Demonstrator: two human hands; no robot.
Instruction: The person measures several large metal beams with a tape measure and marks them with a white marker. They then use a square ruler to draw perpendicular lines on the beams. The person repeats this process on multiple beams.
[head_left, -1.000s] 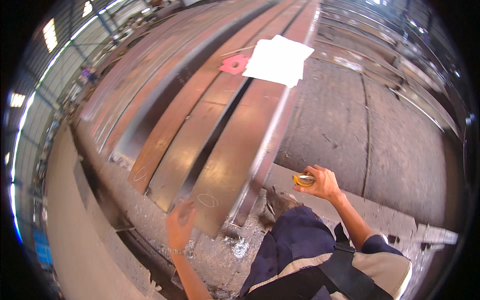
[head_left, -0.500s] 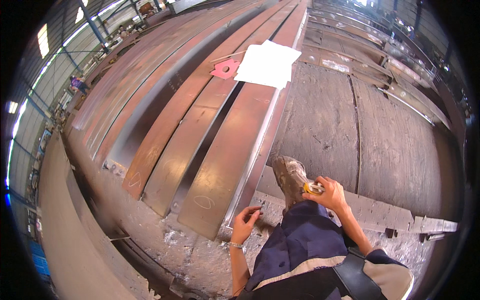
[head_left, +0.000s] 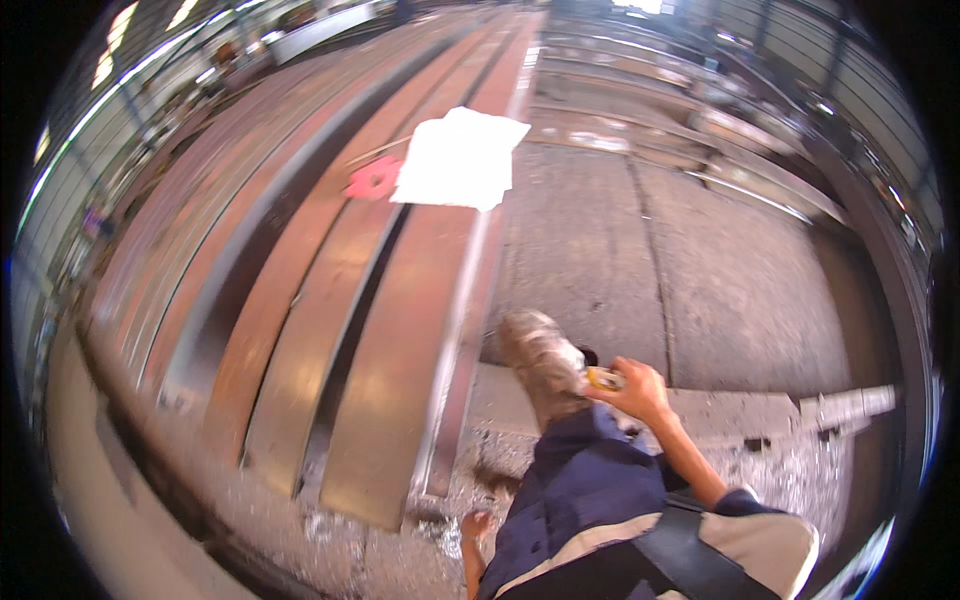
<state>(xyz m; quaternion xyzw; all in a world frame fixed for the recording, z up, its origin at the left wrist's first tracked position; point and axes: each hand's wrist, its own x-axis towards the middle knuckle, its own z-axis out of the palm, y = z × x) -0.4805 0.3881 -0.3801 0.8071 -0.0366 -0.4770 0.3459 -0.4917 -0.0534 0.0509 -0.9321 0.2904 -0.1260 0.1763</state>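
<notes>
My right hand [head_left: 637,391] is closed around a small yellow tape measure [head_left: 604,378], held beside my worn brown boot [head_left: 545,365]. Low in the picture, my left hand [head_left: 476,526] hangs next to my dark blue trouser leg, small and smeared, so its fingers do not show clearly. The nearest thing to it is the end of a long reddish-brown steel beam [head_left: 385,400]. Farther up, white paper sheets [head_left: 458,160] lie across the beams. A pink-red flat piece with a round hole [head_left: 374,180] lies at their left edge.
Several long steel beams run away from me on the left, with dark gaps between them. Dark plates [head_left: 720,270] stretch out on the right beyond a low ledge [head_left: 720,418]. Cross members [head_left: 620,125] lie farther back. A curved-looking grey beam [head_left: 75,430] borders the far left.
My view has swung, shifting the beams and paper to the left and lower. My left hand has dropped toward the lower edge. My right hand still grips the tape measure; my boot has stepped forward.
</notes>
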